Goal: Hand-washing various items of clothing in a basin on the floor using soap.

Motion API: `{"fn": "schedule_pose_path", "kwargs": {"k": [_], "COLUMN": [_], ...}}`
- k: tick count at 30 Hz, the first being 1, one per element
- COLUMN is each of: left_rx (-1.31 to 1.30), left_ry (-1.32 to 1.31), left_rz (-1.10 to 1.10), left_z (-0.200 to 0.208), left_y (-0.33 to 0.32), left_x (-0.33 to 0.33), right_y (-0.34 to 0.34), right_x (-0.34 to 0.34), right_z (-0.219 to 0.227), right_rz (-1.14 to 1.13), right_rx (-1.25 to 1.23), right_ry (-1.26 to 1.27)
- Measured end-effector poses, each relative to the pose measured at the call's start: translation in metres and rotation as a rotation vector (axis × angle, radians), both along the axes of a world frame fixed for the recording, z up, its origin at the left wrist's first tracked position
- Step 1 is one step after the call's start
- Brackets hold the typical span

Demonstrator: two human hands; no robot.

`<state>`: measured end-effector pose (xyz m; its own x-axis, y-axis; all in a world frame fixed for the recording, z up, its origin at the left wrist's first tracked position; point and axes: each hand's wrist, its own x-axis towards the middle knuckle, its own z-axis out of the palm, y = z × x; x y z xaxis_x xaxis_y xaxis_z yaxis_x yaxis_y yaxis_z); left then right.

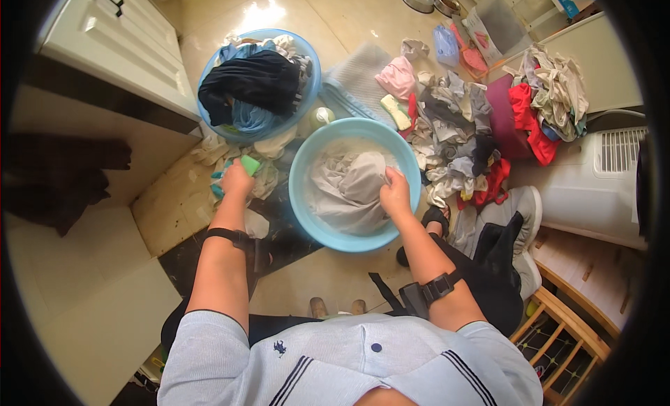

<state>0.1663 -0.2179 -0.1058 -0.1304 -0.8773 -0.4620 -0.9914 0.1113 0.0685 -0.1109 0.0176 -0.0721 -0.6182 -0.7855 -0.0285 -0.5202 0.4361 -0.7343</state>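
Note:
A light blue basin (299, 209) stands in front of me, holding a wet whitish-grey cloth (356, 193) in cloudy water. My right hand (396, 194) pinches the cloth at the basin's right side, with part of it bunched up. Left of the basin, my left hand (236, 179) is closed on a green block (250, 165) shaped like a bar of soap. Something teal (218, 185) shows beside those fingers, too covered to name. Crumpled pale clothes (265, 184) lie under and around the left hand.
A second blue tub (310, 50) heaped with dark and blue clothes stands far left by a white cabinet (125, 39). A scrub brush (396, 111) and piled clothes (453, 127) lie right. Beyond them are a maroon bucket (502, 120), a white appliance (579, 175) and grey shoes (523, 217).

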Motion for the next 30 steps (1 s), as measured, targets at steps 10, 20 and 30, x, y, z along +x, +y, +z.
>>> {"fn": "schedule_pose_path", "kwargs": {"k": [10, 20, 30], "left_rx": [-0.421, 0.384, -0.066], "left_ry": [0.163, 1.132, 0.609], "left_rz": [-0.052, -0.637, -1.165], "left_z": [-0.011, 0.156, 0.148], "left_y": [0.016, 0.087, 0.146], "left_x": [-0.004, -0.14, -0.069], "right_y": [-0.031, -0.018, 0.04], "right_x": [0.009, -0.002, 0.046], "right_z": [0.08, 0.171, 0.057], "right_rz": [-0.069, 0.309, 0.265], "right_rx": [-0.35, -0.345, 0.599], "right_ry": [-0.907, -1.099, -0.848]}}
